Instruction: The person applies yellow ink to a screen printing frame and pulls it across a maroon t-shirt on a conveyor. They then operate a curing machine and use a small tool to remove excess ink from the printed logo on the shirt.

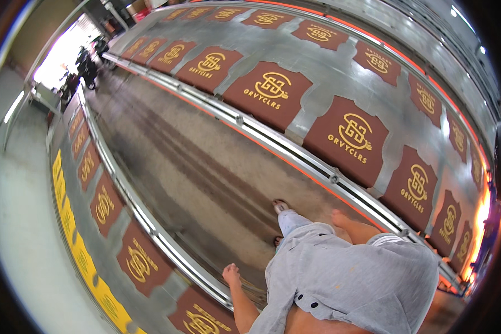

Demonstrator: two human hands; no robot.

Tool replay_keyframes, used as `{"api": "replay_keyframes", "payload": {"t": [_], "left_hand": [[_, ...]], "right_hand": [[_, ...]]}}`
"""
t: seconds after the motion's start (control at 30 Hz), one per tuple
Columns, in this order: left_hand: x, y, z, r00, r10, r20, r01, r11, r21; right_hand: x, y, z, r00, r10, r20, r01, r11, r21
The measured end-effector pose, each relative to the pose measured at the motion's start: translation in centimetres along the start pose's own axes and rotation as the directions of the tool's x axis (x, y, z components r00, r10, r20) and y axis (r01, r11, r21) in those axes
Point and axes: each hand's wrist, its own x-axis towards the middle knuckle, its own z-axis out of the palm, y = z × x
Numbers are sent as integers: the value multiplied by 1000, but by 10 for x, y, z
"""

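Observation:
My left hand [231,273] hangs at my side by the metal rail [156,236] of the left table. Its fingers look loosely curled, and nothing shows in them. My right hand [338,217] is low beside the right table's rail [334,179], apart from the shirt pieces. It is small and foreshortened, so its fingers cannot be made out. Nearest to it on the table lies a maroon shirt panel [367,133] with a yellow print. A similar maroon panel [142,261] lies flat on the left table, close to my left hand.
I stand in a narrow concrete aisle [206,150] between two long tables. Rows of maroon panels cover the right table [331,72]. Yellow panels [83,261] line the left table's far side. Motorcycles [86,67] stand at the aisle's far end. An orange glow [481,222] shows at right.

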Motion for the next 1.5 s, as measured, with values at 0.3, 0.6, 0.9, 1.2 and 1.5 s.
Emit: {"api": "replay_keyframes", "payload": {"t": [0.3,0.6,0.9,1.2,1.5], "left_hand": [[133,222,32,999,38,8,-38,998,44],[202,302,28,964,-253,75,231,947,225],[366,471,31,972,-213,104,164,921,352],[540,736,95,963,59,264,-192,836,515],[651,854,142,943,41,330,-232,792,565]], "right_hand": [[114,-192,-61,959,-18,-282,158,862,481],[261,-489,-264,561,29,-827,587,691,422],[321,-529,-242,455,354,-817,126,883,452],[330,-529,-235,434,600,-672,-369,799,475],[339,-538,-243,274,759,-590,-539,629,560]]}}
